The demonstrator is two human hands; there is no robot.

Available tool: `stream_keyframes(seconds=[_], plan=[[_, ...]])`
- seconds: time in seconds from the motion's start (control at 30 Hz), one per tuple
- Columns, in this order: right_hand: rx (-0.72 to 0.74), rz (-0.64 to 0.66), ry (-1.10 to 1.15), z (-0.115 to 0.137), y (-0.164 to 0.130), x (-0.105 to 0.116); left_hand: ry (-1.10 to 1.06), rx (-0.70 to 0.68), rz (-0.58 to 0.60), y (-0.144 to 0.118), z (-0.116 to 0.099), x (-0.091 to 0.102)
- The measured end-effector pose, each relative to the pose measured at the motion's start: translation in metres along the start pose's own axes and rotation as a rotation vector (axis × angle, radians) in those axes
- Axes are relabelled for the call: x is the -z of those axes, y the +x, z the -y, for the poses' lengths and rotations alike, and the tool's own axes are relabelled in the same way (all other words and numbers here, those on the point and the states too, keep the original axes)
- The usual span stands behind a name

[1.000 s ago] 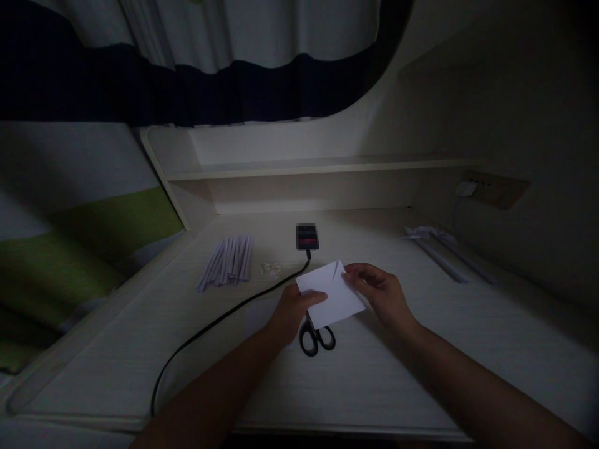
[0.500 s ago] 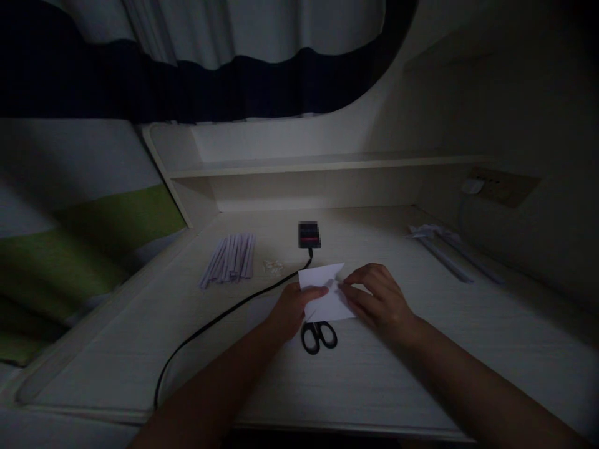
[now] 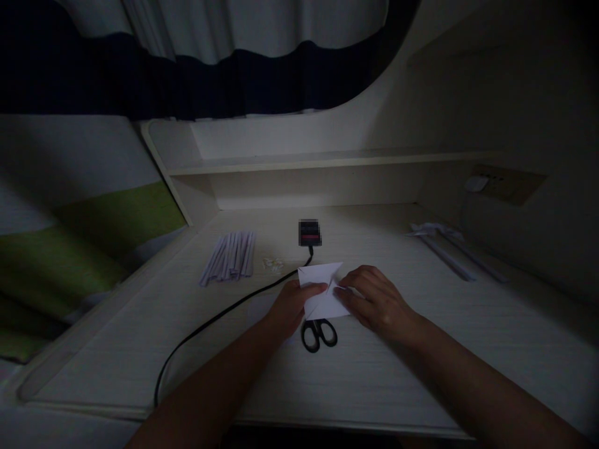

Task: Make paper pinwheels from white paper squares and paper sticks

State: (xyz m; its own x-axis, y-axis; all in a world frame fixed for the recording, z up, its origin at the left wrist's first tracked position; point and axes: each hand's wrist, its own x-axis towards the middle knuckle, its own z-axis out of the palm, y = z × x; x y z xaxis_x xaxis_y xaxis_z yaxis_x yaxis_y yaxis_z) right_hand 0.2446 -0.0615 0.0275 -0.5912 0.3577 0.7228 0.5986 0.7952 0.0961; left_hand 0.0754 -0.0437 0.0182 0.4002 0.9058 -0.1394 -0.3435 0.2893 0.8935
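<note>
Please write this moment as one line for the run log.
left hand: holds white paper | right hand: presses paper | scissors: on desk under paper | black cable: left

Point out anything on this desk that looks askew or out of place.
The black cable trails loosely across the desk and passes close behind the white paper that both hands hold. The scissors lie partly under that paper. Nothing looks spilled or damaged.

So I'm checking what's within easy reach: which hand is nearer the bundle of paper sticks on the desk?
Left. The left hand rests on the white paper, right of and nearer the camera than the paper sticks. The right hand is farther right, across the paper.
</note>
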Motion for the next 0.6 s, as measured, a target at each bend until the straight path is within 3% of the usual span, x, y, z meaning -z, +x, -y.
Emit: stream_keyframes(seconds=[0.27, 0.6], plan=[[0.022, 0.022, -0.014, -0.0026, -0.0041, -0.0033, 0.065, -0.068, 0.083, -0.0019, -0.0003, 0.002], [-0.077, 0.014, 0.058, 0.0013, -0.0004, -0.0022, 0.167, -0.095, 0.025, 0.0025, 0.0066, 0.009]])
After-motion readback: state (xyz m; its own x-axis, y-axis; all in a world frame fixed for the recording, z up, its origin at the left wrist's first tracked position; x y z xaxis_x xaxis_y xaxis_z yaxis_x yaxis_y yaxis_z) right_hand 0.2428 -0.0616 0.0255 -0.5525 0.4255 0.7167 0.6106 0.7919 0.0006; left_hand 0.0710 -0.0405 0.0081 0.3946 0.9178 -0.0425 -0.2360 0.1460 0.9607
